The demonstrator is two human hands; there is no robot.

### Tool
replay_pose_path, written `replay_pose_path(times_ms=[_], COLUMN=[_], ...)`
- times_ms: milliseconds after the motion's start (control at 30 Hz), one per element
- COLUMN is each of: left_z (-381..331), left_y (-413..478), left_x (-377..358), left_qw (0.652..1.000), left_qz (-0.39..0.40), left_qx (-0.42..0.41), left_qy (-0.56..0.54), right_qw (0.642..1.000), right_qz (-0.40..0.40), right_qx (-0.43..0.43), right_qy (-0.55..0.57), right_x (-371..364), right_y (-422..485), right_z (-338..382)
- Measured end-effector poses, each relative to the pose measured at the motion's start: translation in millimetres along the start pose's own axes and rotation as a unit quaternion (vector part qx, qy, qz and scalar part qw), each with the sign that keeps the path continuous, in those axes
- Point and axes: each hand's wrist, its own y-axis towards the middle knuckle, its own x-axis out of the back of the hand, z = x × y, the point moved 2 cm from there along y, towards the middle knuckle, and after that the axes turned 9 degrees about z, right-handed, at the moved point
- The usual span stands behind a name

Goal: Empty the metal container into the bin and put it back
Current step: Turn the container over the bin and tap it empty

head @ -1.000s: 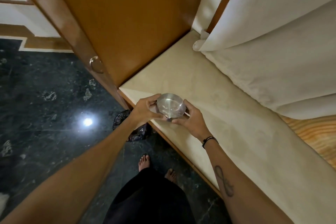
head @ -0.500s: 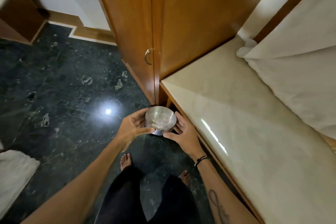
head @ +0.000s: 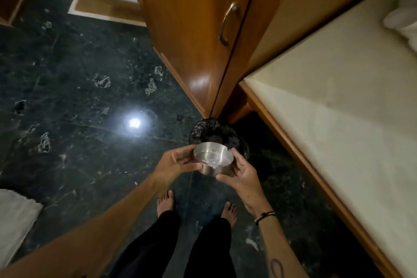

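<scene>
Dark green marble floor [head: 74, 88] fills the left and lower part of our downward view, with one bright ceiling light mirrored in it as a white spot [head: 134, 123]. To our right runs a long cream-topped ledge [head: 343, 106] edged in orange-brown wood, and ahead of us stands a polished wooden wardrobe [head: 191, 29] with a curved metal door handle [head: 228, 23]. A pale mat [head: 15, 219] lies at the left edge of the floor. Our legs in black trousers [head: 171, 246] and our bare feet [head: 165, 202] stand on the marble below the hands. On the floor at the wardrobe's corner, just beside the ledge's end, sits a small bin lined with a crumpled black plastic bag [head: 212, 132], its mouth open upward. We hold the round metal container [head: 213, 158] upright between both hands, in front of the bin and partly covering its near rim in our view; something pale and glinting lies inside, too blurred to name. Our left hand [head: 174, 163] curls around the container's left side, thumb along the near wall. Our right hand [head: 240, 172] cups the right side, fingers bent against the metal. A dark cord bracelet [head: 264, 215] circles the right wrist, and a looped tattoo [head: 277, 267] marks that forearm.
</scene>
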Motion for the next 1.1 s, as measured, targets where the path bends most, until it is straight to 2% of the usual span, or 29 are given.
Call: replay_pose_path(times_ms=[267,467,567,633,733,933,1033,1100], left_z=[61,93,98,96,92,77,86,93], left_y=[106,184,217,235,263,308,321,334], left_x=[16,9,0,-1,0,-14,-20,-19], left_qw=[0.998,0.997,0.998,0.997,0.985,0.956,0.959,0.974], left_qz=[0.012,0.016,-0.009,-0.027,-0.046,-0.034,-0.052,-0.052], left_qx=[0.041,0.064,0.058,0.042,0.033,0.049,0.076,0.117], left_qy=[0.037,0.027,0.019,0.055,0.164,0.286,0.269,0.186], right_qw=[0.999,0.992,0.990,0.988,0.987,0.985,0.978,0.968], right_qz=[0.003,-0.070,-0.105,-0.120,-0.118,-0.089,-0.102,-0.120], right_qx=[-0.028,0.001,0.008,0.011,-0.018,-0.063,-0.055,-0.028], right_qy=[-0.025,-0.106,-0.098,-0.100,-0.111,-0.131,-0.173,-0.217], right_x=[26,60,68,70,79,89,88,84], right_y=[104,179,206,218,237,257,256,253], right_z=[-77,-119,-128,-122,-128,-136,-134,-131])
